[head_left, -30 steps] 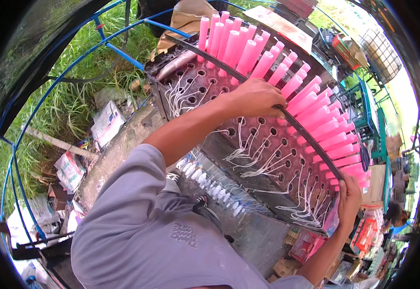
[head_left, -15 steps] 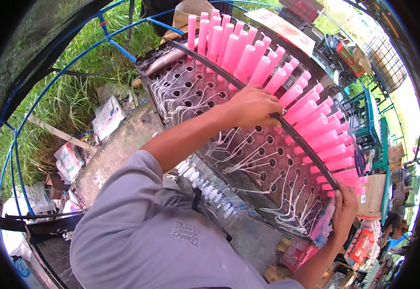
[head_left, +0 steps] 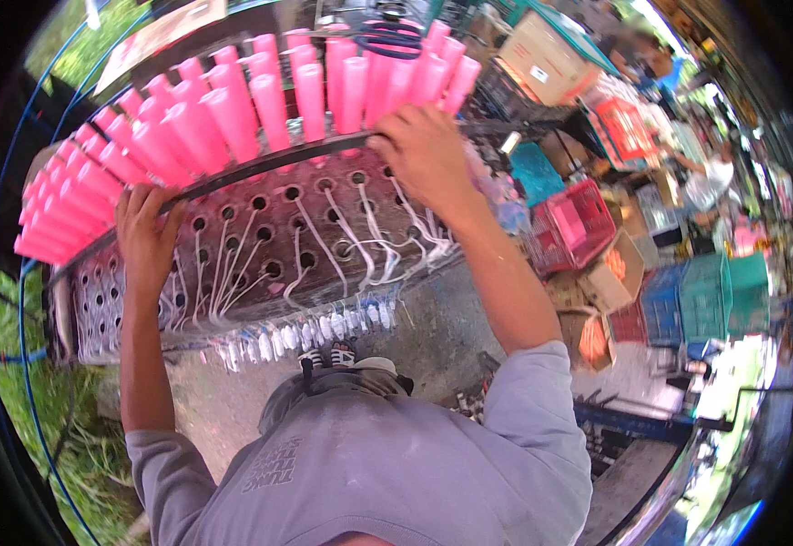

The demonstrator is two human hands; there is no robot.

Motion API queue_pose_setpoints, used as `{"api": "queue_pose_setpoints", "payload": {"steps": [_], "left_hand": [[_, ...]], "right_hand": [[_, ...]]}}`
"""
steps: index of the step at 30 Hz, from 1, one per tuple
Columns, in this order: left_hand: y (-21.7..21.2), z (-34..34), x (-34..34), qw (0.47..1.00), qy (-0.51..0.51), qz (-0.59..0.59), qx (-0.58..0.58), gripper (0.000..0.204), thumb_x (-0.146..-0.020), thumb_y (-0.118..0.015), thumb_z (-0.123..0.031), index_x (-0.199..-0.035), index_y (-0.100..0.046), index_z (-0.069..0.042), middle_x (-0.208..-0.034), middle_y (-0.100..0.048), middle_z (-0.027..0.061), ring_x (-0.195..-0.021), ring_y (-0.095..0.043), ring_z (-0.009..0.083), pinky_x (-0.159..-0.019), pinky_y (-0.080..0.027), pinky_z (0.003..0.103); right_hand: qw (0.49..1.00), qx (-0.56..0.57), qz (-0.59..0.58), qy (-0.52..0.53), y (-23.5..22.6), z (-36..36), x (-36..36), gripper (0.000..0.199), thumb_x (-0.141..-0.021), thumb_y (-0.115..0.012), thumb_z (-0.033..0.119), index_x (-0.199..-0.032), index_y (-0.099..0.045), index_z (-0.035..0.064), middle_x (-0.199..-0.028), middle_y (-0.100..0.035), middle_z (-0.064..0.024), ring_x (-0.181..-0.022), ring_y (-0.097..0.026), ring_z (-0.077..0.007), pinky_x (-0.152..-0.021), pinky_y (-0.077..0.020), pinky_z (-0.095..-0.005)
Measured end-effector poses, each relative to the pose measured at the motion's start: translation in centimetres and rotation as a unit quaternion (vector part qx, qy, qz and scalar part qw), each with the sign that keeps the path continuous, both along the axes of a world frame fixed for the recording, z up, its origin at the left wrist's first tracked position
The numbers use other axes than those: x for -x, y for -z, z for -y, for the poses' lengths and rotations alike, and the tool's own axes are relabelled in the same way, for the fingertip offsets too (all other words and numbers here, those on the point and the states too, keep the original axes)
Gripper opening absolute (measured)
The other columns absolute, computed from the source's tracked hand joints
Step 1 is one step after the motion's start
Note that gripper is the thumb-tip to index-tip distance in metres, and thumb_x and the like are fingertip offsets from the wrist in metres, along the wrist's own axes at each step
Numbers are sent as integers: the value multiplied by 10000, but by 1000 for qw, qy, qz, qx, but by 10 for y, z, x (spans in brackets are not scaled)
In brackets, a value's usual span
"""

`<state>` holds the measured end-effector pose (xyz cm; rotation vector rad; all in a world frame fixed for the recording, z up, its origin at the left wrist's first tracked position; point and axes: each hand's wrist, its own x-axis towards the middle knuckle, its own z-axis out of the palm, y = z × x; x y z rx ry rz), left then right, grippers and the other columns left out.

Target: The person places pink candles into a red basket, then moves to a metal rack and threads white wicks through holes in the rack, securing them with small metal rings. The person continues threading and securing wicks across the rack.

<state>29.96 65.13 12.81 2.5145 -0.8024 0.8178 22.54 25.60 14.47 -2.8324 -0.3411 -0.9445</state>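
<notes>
Several rows of pink candles (head_left: pixel 233 127) stand upright behind a long dark bar (head_left: pixel 278 161). My left hand (head_left: pixel 146 223) curls its fingers over the left part of this bar. Toward its right end, my right hand (head_left: pixel 424 155) also has its fingers bent over the bar, close to the candles. Below the bar is a dark moulding rack (head_left: pixel 233 241) with rows of round holes. White wicks (head_left: pixel 301 227) trail out of many holes and droop toward the near edge. The bar's underside and my thumbs' full grip are partly hidden.
Small white bobbins (head_left: pixel 278 341) hang along the rack's near lower edge, by my feet. On the right are a red crate (head_left: pixel 574 227), open cardboard boxes (head_left: pixel 620 268), blue and green crates (head_left: pixel 706 300), and people farther off. Blue pipes (head_left: pixel 25 364) and grass lie left.
My view has swung to the right, so the candle rows now lie across the upper left. Both hands remain on the bar, and my left arm no longer stretches across my front.
</notes>
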Motion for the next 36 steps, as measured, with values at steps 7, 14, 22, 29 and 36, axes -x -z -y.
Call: {"api": "queue_pose_setpoints", "payload": {"steps": [7,14,22,29,36], "left_hand": [[10,10,-13,997,8,-48,-54,203,-882,-706,-166,-1057,-716,-66,-1087,-665,111,-1082,-596,334,-935,-410,465],[7,7,-9,992,-3,-117,-54,228,-881,-698,-142,-1083,-711,-37,-1174,-675,135,-1129,-596,358,-971,-423,488],[-40,52,40,967,164,-161,112,432,-865,-700,-12,-1292,-655,-65,-1229,-661,159,-1174,-630,325,-1050,-462,427],[-3,250,35,873,448,-191,0,339,-899,-627,-46,-1236,-610,-8,-1201,-643,211,-1154,-611,415,-1002,-483,475],[48,332,22,856,473,-208,20,186,-887,-639,-65,-1052,-608,16,-1057,-642,224,-1030,-616,440,-895,-490,498]], "right_hand": [[998,-15,-60,32,19,10,-3,216,-921,-698,315,-1086,-702,176,-1027,-653,-54,-1051,-610,-305,-909,-488,-505],[995,-25,-89,26,23,9,-1,202,-912,-713,292,-1066,-720,162,-1010,-658,-74,-1038,-619,-318,-917,-509,-473],[947,-138,-146,250,10,48,50,241,-879,-728,279,-1063,-734,123,-1030,-731,-126,-1016,-679,-383,-858,-538,-514],[952,47,-179,244,20,34,62,218,-850,-688,175,-980,-642,6,-936,-720,-204,-939,-707,-383,-798,-569,-501],[954,-148,-245,95,-14,56,101,273,-829,-689,54,-1070,-576,-9,-880,-703,-194,-875,-713,-322,-720,-556,-453]]}}
